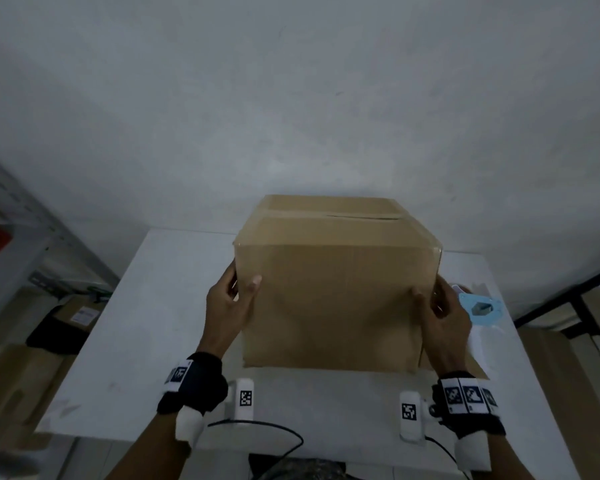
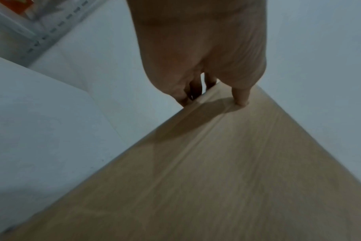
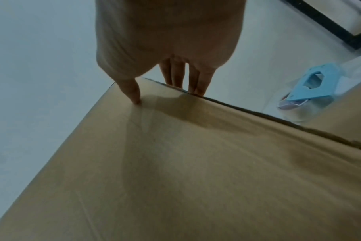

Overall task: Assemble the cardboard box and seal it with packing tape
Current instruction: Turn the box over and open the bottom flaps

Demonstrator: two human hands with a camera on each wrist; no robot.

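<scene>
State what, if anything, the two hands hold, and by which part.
The cardboard box: the left hand grips its near left upright edge, the right hand its near right one, thumbs on the near face, fingers on the sides.
</scene>
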